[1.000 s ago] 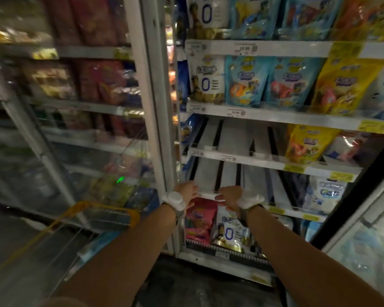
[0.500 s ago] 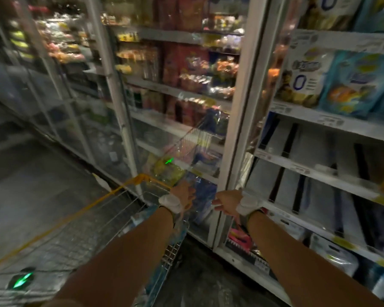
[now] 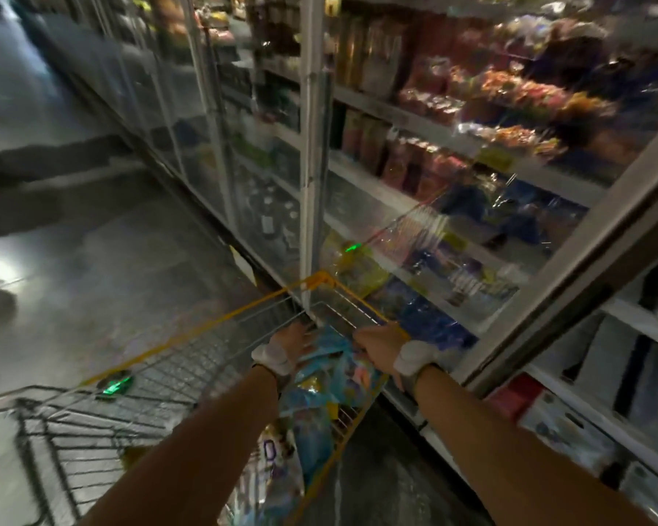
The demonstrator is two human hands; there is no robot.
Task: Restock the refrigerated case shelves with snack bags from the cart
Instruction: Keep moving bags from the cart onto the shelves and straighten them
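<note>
Mid-restock, my left hand [image 3: 293, 337] lies spread on the blue snack bags [image 3: 321, 368] in the cart [image 3: 221, 311] while my right hand [image 3: 378, 345] seems, through blur, to grip one; case shelves [image 3: 639, 320] beside remain bare.

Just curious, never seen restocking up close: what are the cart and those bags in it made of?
Cart: looks like metal wire, a thin grey grid, with a yellow rim, perhaps coated. Bags: likely glossy plastic film, crinkled and shiny with printed colours, though blur hides detail.
</note>
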